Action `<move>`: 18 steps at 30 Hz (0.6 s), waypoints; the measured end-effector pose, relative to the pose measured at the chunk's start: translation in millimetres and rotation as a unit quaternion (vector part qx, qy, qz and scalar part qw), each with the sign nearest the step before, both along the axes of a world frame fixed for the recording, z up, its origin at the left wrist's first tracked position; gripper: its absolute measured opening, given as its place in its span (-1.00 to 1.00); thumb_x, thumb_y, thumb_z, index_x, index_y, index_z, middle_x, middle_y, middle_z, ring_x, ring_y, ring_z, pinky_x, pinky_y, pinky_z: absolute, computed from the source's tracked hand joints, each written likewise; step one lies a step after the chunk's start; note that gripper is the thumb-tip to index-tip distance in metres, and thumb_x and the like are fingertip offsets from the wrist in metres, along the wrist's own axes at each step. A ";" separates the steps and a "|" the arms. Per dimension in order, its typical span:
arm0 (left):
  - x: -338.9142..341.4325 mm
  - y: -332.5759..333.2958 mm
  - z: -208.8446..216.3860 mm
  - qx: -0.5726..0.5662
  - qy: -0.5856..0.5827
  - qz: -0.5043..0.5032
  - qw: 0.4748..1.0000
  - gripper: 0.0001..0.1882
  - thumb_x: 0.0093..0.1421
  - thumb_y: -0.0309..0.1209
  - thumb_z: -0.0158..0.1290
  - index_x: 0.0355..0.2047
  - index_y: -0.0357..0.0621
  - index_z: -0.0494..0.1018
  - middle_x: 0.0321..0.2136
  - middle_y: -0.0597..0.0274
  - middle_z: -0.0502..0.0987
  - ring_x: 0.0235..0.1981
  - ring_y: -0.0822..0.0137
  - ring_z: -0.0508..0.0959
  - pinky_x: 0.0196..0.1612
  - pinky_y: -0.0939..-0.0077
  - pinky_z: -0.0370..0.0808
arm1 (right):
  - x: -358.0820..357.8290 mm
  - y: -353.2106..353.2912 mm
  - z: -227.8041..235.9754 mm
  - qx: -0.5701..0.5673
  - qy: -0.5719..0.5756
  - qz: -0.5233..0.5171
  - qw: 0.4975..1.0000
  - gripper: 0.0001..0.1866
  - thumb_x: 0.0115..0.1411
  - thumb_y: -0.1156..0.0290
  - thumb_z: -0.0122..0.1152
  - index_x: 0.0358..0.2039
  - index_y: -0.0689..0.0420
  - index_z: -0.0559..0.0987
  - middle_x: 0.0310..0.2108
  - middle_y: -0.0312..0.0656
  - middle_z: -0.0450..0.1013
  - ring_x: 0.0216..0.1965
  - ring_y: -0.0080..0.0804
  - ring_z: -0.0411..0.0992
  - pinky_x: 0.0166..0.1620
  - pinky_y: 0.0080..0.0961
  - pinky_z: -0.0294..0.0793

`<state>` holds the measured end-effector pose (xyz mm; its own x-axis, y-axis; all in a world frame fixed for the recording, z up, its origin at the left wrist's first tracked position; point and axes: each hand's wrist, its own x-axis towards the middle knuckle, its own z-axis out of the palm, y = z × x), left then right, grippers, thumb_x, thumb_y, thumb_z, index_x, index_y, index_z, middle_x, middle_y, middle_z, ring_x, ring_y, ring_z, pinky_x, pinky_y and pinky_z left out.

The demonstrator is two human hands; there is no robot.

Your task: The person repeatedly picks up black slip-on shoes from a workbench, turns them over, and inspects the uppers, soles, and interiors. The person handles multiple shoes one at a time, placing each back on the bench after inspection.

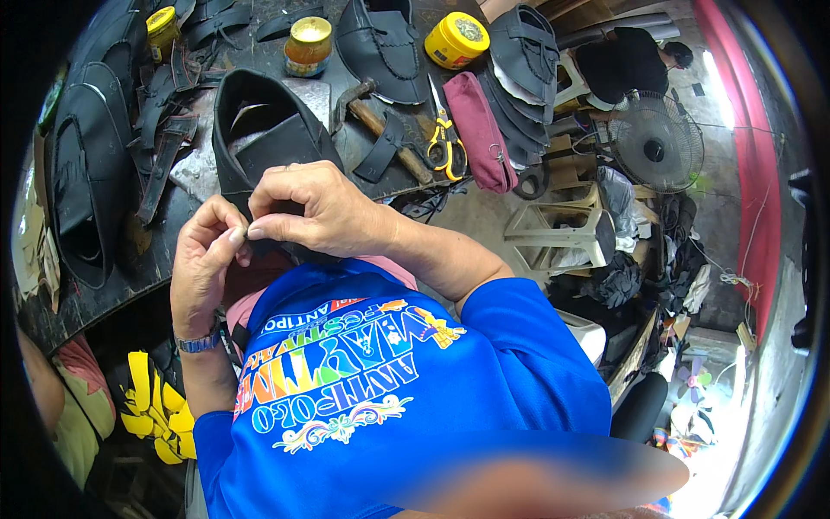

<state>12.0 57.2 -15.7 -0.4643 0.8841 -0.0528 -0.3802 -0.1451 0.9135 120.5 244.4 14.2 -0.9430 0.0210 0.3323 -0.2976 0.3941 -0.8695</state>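
Observation:
My left hand (207,242) and my right hand (313,208) meet close to my body, fingertips pinched together. Between them is something small and dark, too tiny to name. Just beyond, a black leather shoe upper (275,108) stands at the table's edge with its opening showing; my right hand hides its near part. To its right lie a hammer (378,118) with a wooden handle, a black strap piece (378,154) across that handle, and yellow-handled scissors (447,147).
A glue jar (309,52), a yellow tub (456,41) and a maroon pouch (480,130) stand or lie on the dark table (130,277). Stacked black uppers (523,69) fill its right end. A fan (655,143), plastic stool (562,229) and another person (618,65) are at right.

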 end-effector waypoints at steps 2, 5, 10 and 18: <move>0.9 -1.6 -4.8 0.003 -0.054 -0.008 0.999 -0.77 0.23 -0.30 0.18 -0.25 -0.11 0.39 -0.38 0.42 0.43 -0.46 0.64 0.41 -0.42 0.73 0.38 | -0.9 -2.2 0.9 0.003 0.015 -0.006 1.000 -0.83 0.10 0.40 0.38 -0.37 0.20 0.59 -0.44 -0.17 0.51 -0.38 -0.27 0.50 -0.28 -0.40 0.43; 3.4 -2.9 -17.0 0.006 -0.105 0.021 0.994 -0.73 0.24 -0.33 0.16 -0.13 -0.12 0.36 -0.32 0.46 0.41 -0.42 0.66 0.41 -0.37 0.76 0.37 | -2.3 -5.8 6.6 -0.008 0.024 -0.027 0.999 -0.84 0.10 0.42 0.37 -0.36 0.20 0.59 -0.44 -0.17 0.50 -0.39 -0.25 0.49 -0.30 -0.41 0.43; 15.4 0.5 -45.8 -0.052 0.048 0.171 0.983 -0.57 0.30 -0.43 0.06 0.15 -0.21 0.27 -0.03 0.30 0.39 -0.05 0.51 0.42 -0.01 0.66 0.37 | -0.8 1.0 21.6 0.058 0.099 -0.028 0.993 -0.86 0.10 0.45 0.37 -0.37 0.20 0.58 -0.44 -0.15 0.49 -0.39 -0.23 0.50 -0.31 -0.43 0.45; 28.3 -5.5 -47.7 0.025 -0.194 0.200 0.960 -0.36 0.35 -0.46 -0.04 0.39 -0.21 0.03 0.30 0.09 0.15 0.27 0.17 0.30 0.29 0.19 0.30 | -17.3 28.3 -0.3 0.090 -0.095 -0.101 0.986 -0.84 0.14 0.42 0.30 -0.37 0.27 0.58 -0.43 -0.10 0.53 -0.38 -0.40 0.50 -0.28 -0.49 0.46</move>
